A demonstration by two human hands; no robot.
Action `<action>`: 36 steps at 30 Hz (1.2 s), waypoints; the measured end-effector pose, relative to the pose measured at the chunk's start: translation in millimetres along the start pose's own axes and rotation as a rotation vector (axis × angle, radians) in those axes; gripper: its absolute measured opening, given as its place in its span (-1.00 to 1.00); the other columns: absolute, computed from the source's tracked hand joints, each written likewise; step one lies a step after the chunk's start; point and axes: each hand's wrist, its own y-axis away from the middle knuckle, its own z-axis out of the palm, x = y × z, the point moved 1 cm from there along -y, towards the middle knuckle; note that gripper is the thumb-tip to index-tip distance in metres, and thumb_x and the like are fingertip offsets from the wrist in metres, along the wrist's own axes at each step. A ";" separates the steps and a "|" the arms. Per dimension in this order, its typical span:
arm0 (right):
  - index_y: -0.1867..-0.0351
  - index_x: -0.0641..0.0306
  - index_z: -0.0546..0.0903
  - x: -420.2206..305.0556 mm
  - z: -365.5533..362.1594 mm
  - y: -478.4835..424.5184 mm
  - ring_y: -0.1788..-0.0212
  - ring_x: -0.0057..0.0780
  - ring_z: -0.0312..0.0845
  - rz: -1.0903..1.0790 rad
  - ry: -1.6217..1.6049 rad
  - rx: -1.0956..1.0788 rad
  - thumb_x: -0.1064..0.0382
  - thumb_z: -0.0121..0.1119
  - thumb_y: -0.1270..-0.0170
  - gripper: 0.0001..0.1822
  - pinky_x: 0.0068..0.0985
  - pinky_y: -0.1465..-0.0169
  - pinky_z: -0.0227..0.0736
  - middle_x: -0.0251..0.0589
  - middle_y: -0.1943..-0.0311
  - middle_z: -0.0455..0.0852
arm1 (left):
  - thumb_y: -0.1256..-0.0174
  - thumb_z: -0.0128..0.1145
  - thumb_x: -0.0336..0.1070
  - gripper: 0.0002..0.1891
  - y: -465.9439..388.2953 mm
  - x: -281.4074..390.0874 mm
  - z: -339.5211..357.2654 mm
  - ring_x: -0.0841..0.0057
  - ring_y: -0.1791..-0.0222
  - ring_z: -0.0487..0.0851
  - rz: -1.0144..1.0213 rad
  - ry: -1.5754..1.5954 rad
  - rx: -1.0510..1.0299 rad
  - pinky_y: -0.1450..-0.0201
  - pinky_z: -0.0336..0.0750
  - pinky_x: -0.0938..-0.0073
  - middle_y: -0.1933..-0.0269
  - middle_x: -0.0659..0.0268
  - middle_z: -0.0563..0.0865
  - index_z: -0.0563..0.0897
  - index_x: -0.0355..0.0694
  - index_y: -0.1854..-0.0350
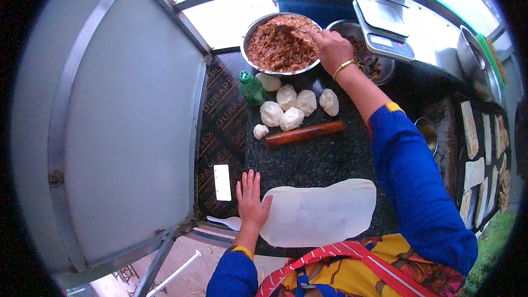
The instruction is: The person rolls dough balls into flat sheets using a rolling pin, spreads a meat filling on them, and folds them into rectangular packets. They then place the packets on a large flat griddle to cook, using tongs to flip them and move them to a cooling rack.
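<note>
A thin, wide sheet of rolled dough [317, 214] lies on the black stone worktop [305, 165] in front of me. My left hand [251, 202] rests flat at its left edge, palm down and holding nothing. At the far side, my right hand [333, 48] reaches to the rim of a steel bowl of minced filling [272, 49]. It grips a metal utensil [284, 29] whose end is in the filling; the exact kind is unclear. Between the hands lie several dough balls [286, 97] and a brown wooden rolling pin [305, 133].
A green bottle with a pierced cap [251, 88] stands left of the dough. A second bowl [385, 72] sits partly beneath a kitchen scale [385, 29]. Flat breads lie on a griddle [472, 132] at right. A white spoon [222, 220] and white rectangular object [222, 182] lie left.
</note>
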 end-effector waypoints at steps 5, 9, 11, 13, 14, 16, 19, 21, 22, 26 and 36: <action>-0.09 -0.16 0.61 -13.1 23.4 24.9 0.30 -0.25 0.68 -0.160 0.003 -0.148 0.39 0.08 -0.15 -0.54 -0.31 0.29 0.60 -0.27 0.30 0.69 | -0.38 -0.09 0.14 -0.30 -0.6 -1.4 1.1 0.12 -0.53 0.09 0.005 -0.004 0.003 -0.52 -0.09 0.01 -0.50 0.09 0.22 0.29 -0.24 -0.44; -0.03 -0.16 0.63 -13.2 20.0 37.4 0.29 -0.19 0.68 -0.018 -0.111 -0.186 0.41 0.07 -0.11 -0.55 -0.24 0.32 0.57 -0.24 0.35 0.68 | -0.35 -0.02 0.08 -0.31 -2.9 -1.0 -2.4 0.13 -0.53 0.09 0.015 -0.007 0.016 -0.52 -0.08 0.01 -0.50 0.10 0.23 0.30 -0.23 -0.43; -0.02 -0.17 0.64 -9.1 17.3 30.1 0.35 -0.12 0.67 0.002 -0.154 -0.019 0.40 0.06 -0.11 -0.56 -0.21 0.34 0.56 -0.22 0.37 0.69 | -0.33 0.01 0.06 -0.31 0.3 0.2 -0.5 0.13 -0.53 0.09 0.009 -0.001 -0.002 -0.52 -0.08 0.02 -0.50 0.10 0.23 0.30 -0.23 -0.43; 0.00 -0.16 0.65 -11.8 26.1 29.0 0.35 -0.14 0.68 0.022 -0.066 -0.146 0.38 0.07 -0.12 -0.58 -0.20 0.34 0.56 -0.20 0.37 0.69 | -0.32 0.04 0.04 -0.31 -3.6 -2.6 -2.0 0.14 -0.53 0.09 -0.004 -0.006 -0.013 -0.52 -0.08 0.02 -0.50 0.10 0.23 0.31 -0.23 -0.43; 0.00 -0.16 0.65 -14.8 31.5 37.2 0.34 -0.15 0.69 0.005 -0.068 -0.202 0.37 0.07 -0.13 -0.59 -0.21 0.34 0.56 -0.18 0.36 0.70 | -0.32 0.04 0.03 -0.32 -3.2 -1.7 -0.2 0.14 -0.53 0.09 -0.009 0.000 -0.015 -0.52 -0.08 0.03 -0.51 0.11 0.23 0.31 -0.23 -0.42; 0.04 -0.16 0.68 -27.0 28.2 45.2 0.31 -0.18 0.71 0.010 -0.069 -0.286 0.34 0.06 -0.16 -0.63 -0.23 0.33 0.58 -0.16 0.38 0.71 | -0.33 0.03 0.03 -0.33 -2.1 -1.5 0.1 0.14 -0.53 0.09 -0.004 0.001 0.002 -0.52 -0.07 0.03 -0.51 0.12 0.23 0.31 -0.22 -0.43; 0.06 -0.15 0.71 -35.8 16.4 42.8 0.30 -0.20 0.71 0.030 -0.147 -0.312 0.34 0.06 -0.14 -0.63 -0.21 0.29 0.58 -0.15 0.39 0.73 | -0.35 0.02 0.03 -0.34 -0.7 -1.9 0.4 0.14 -0.53 0.09 0.002 0.004 0.015 -0.52 -0.05 0.04 -0.51 0.14 0.22 0.31 -0.20 -0.43; 0.07 -0.16 0.74 -41.8 5.4 35.0 0.26 -0.20 0.71 0.071 -0.190 -0.378 0.35 0.05 -0.13 -0.61 -0.23 0.23 0.58 -0.14 0.34 0.76 | -0.35 0.02 0.02 -0.35 1.2 -3.1 0.5 0.15 -0.53 0.10 0.004 0.002 0.015 -0.51 -0.03 0.05 -0.51 0.14 0.22 0.31 -0.19 -0.43; 0.08 -0.16 0.76 -44.1 2.4 32.2 0.25 -0.20 0.71 0.092 -0.213 -0.409 0.36 0.04 -0.12 -0.60 -0.25 0.20 0.59 -0.14 0.32 0.77 | -0.36 0.02 0.02 -0.35 2.2 -4.2 0.8 0.15 -0.53 0.10 0.005 -0.002 0.013 -0.51 -0.02 0.05 -0.51 0.15 0.22 0.31 -0.19 -0.43; 0.07 -0.09 0.77 -25.2 6.8 24.5 0.15 -0.23 0.71 0.336 -0.498 -0.551 0.38 0.01 -0.19 -0.61 -0.40 0.04 0.56 -0.09 0.16 0.78 | -0.35 0.05 -0.02 -0.36 3.4 -2.4 2.2 0.15 -0.53 0.10 0.017 -0.011 0.024 -0.51 -0.01 0.06 -0.51 0.14 0.23 0.31 -0.19 -0.43; 0.13 0.01 0.80 -43.8 32.7 20.9 0.10 -0.25 0.71 0.588 -0.616 -0.528 0.38 -0.03 -0.23 -0.63 -0.44 -0.04 0.52 -0.02 0.18 0.78 | -0.25 0.17 -0.13 -0.32 13.9 -12.0 7.3 0.15 -0.53 0.11 -0.061 0.025 0.073 -0.51 0.02 0.10 -0.50 0.12 0.24 0.32 -0.20 -0.42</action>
